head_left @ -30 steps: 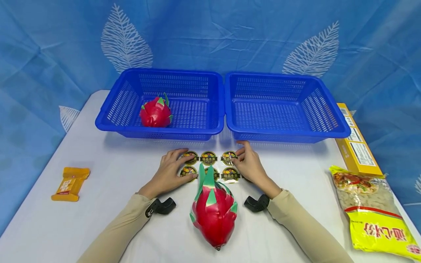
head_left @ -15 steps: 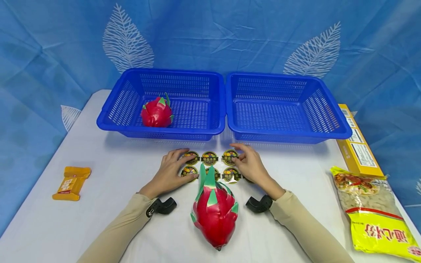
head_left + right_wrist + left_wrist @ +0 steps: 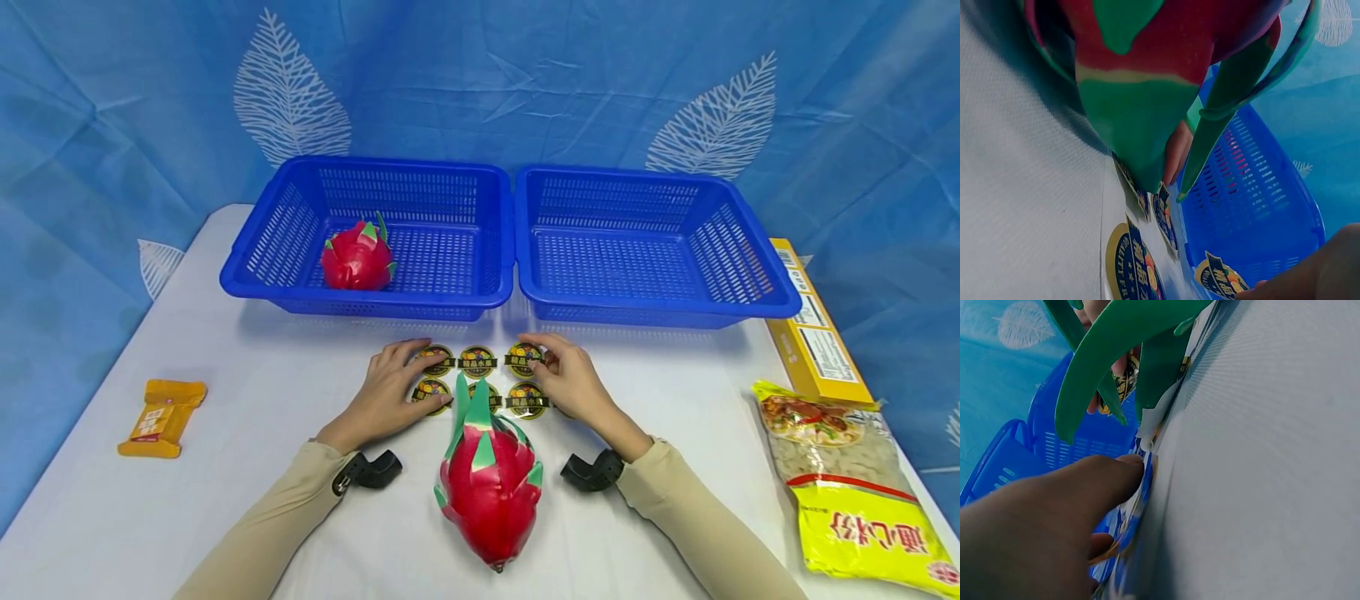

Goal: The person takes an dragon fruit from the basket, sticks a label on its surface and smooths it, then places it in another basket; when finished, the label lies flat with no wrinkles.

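Note:
A sheet of round gold-and-black fruit stickers [image 3: 477,361] lies flat on the white table. My left hand [image 3: 378,396] rests at its left end, thumb and fingers spread over the stickers there. My right hand [image 3: 573,379] is bent over the upper right sticker [image 3: 524,358], its thumb touching that sticker's right edge. Whether it pinches the edge is hidden. In the right wrist view the same sticker [image 3: 1221,275] meets my thumb tip. A red dragon fruit with green leaves [image 3: 491,487] lies between my forearms, its leaf tips covering part of the lower middle sticker.
Behind the sheet, a blue basket [image 3: 375,298] holds another dragon fruit [image 3: 357,257]. A second blue basket [image 3: 652,304] stands beside it. An orange packet [image 3: 162,419] lies left. A yellow box [image 3: 821,333] and a yellow food bag [image 3: 855,492] lie right.
My right index finger has come down and leftward from beyond the sheet to the top of the upper right sticker. The left hand and both dragon fruits have stayed put.

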Motion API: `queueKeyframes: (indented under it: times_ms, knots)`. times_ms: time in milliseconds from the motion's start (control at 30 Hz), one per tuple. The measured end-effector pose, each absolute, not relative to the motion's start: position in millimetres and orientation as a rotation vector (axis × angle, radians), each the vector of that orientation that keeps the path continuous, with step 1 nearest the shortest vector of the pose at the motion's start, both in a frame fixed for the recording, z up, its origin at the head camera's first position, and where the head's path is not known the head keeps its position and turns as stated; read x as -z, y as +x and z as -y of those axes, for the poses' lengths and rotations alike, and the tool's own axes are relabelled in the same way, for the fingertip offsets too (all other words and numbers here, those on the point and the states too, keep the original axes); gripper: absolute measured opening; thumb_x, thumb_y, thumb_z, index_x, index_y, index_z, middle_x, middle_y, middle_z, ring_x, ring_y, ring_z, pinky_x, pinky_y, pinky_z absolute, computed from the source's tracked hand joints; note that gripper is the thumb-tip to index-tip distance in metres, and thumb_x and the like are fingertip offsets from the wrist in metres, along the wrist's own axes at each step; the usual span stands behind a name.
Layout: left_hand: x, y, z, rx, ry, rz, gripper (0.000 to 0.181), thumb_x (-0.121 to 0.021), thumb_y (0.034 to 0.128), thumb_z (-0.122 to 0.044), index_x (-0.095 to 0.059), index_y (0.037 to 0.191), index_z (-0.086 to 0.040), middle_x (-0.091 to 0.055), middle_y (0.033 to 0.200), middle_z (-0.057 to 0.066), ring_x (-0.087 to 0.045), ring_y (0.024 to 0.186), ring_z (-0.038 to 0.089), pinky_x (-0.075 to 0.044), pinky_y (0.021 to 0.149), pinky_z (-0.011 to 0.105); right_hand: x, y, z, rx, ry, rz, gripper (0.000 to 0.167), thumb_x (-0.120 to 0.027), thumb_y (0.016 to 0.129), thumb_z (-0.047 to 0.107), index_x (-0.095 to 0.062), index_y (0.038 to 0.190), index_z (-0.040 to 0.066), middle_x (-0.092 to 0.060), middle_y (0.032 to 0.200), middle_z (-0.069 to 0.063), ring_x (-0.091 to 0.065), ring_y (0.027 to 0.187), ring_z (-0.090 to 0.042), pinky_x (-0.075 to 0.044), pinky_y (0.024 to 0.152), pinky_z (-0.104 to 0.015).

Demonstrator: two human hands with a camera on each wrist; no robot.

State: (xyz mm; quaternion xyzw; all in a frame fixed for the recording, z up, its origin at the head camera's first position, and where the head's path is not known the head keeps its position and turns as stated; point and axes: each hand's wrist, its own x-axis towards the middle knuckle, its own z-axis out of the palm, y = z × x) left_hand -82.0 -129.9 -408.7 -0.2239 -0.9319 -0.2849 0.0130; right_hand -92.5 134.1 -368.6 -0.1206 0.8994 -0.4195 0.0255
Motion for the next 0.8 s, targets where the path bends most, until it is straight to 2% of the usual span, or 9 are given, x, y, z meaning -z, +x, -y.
queueKeyframes:
  times_ms: [267, 500, 667, 800]
  knots:
    - [407, -82, 129, 0.918, -0.694, 2.9, 0.051, -0.062, 0.0818, -0.04, -0.053, 0.126, -0.016, -0.041, 0.136, 0.01, -0.032, 0.125, 0.031, -0.025, 0.099, 0.049, 367, -91, -132, 1.317, -0.391, -2.784, 0.034, -0.057, 0.079, -0.002, -0.064, 0.11, 0.009, -0.062, 0.1, -0.007, -0.037, 0.052, -0.007, -0.033, 0.047, -0.02]
    - [399, -81, 129, 0.983, -0.682, 2.914, 0.046, -0.057, 0.0863, -0.036, -0.052, 0.126, -0.015, -0.042, 0.136, 0.012, -0.033, 0.125, 0.031, -0.025, 0.1, 0.05, 365, -89, -133, 1.333, -0.381, -2.797, 0.033, -0.055, 0.079, -0.004, -0.066, 0.108, 0.008, -0.064, 0.108, -0.007, -0.046, 0.061, -0.01, -0.039, 0.054, -0.019]
    - [388, -76, 125, 1.088, -0.663, 2.896, 0.043, -0.054, 0.0891, -0.035, -0.051, 0.127, -0.014, -0.041, 0.136, 0.014, -0.031, 0.126, 0.029, -0.028, 0.101, 0.053, 362, -89, -133, 1.323, -0.347, -2.807, 0.035, -0.055, 0.079, -0.004, -0.065, 0.111, 0.007, -0.062, 0.113, -0.011, -0.046, 0.058, -0.009, -0.04, 0.052, -0.019]
    - [375, -66, 117, 1.218, -0.661, 2.898, 0.048, -0.049, 0.091, -0.038, -0.044, 0.133, -0.015, -0.037, 0.139, 0.01, -0.028, 0.128, 0.026, -0.031, 0.101, 0.054, 359, -89, -133, 1.332, -0.307, -2.807, 0.035, -0.057, 0.079, -0.002, -0.064, 0.113, 0.007, -0.059, 0.119, -0.013, -0.047, 0.056, -0.009, -0.041, 0.05, -0.019]
